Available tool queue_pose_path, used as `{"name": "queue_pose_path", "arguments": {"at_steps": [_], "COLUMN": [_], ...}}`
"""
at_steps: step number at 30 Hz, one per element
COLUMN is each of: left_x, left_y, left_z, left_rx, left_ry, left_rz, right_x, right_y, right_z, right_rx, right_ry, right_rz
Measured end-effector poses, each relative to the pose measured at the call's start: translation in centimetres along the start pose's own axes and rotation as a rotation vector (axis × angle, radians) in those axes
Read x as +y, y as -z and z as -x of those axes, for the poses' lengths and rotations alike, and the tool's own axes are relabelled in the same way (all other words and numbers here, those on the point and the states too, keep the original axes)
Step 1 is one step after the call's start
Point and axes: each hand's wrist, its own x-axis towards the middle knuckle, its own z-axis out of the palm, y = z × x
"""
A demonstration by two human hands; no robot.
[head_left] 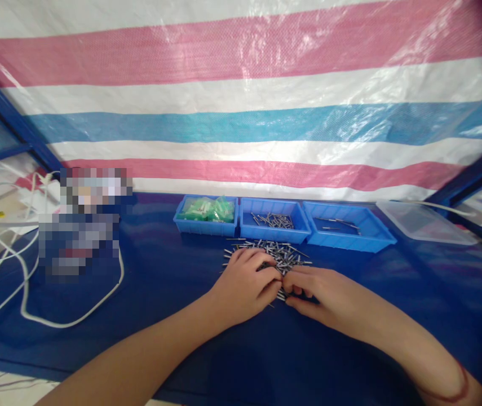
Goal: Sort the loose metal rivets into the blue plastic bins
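Note:
A loose pile of thin silver metal pins, shaped like pop rivets, lies on the blue tabletop in front of the bins. My left hand rests over the near left side of this pile, its fingers bent down and closed. From the right, my right hand reaches in with curled fingers, its fingertips close against the left ones at the pile's near edge. Whatever is between the fingertips of either hand is hidden. Behind the pile, the middle blue bin holds many similar pins.
A left blue bin contains green-filled plastic bags; a right blue bin has a few pins. A clear plastic lid lies farther right. White cables loop across the left side. A striped sheet hangs behind.

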Motion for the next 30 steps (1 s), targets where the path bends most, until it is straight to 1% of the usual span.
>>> {"name": "queue_pose_path", "arguments": {"at_steps": [6,10,12,14,16,18,20,23,27,30], "left_x": [-0.2,-0.3,-0.3,-0.3,-0.2,-0.1,0.2,0.6,0.7,0.7], "left_y": [-0.2,-0.4,-0.4,-0.4,-0.2,0.1,0.4,0.8,1.0,1.1], "left_z": [0.1,0.1,0.1,-0.1,-0.3,-0.5,-0.7,-0.8,-0.7,-0.6], "left_rx": [0.021,0.03,0.054,0.098,0.152,0.21,0.264,0.297,0.299,0.328], "left_ry": [0.002,0.01,0.016,0.017,0.039,0.096,0.184,0.28,0.279,0.263], "left_rz": [0.026,0.047,0.07,0.127,0.223,0.329,0.416,0.518,0.573,0.593], "right_x": [-0.2,-0.2,0.0,0.1,0.1,-0.1,-0.4,-0.9,-1.3,-1.3], "right_y": [-0.1,-0.2,-0.2,-0.1,0.1,0.2,0.2,-0.1,-0.7,-1.0], "right_z": [-0.3,-0.3,-0.3,-0.3,-0.3,-0.4,-0.5,-0.8,-1.1,-1.3], "right_rx": [0.019,0.04,0.057,0.1,0.17,0.253,0.331,0.417,0.464,0.46], "right_ry": [-0.024,-0.018,-0.008,0.006,0.019,0.023,0.013,-0.01,-0.017,-0.02], "right_rz": [0.084,0.116,0.128,0.139,0.125,0.064,-0.029,-0.174,-0.329,-0.412]}}
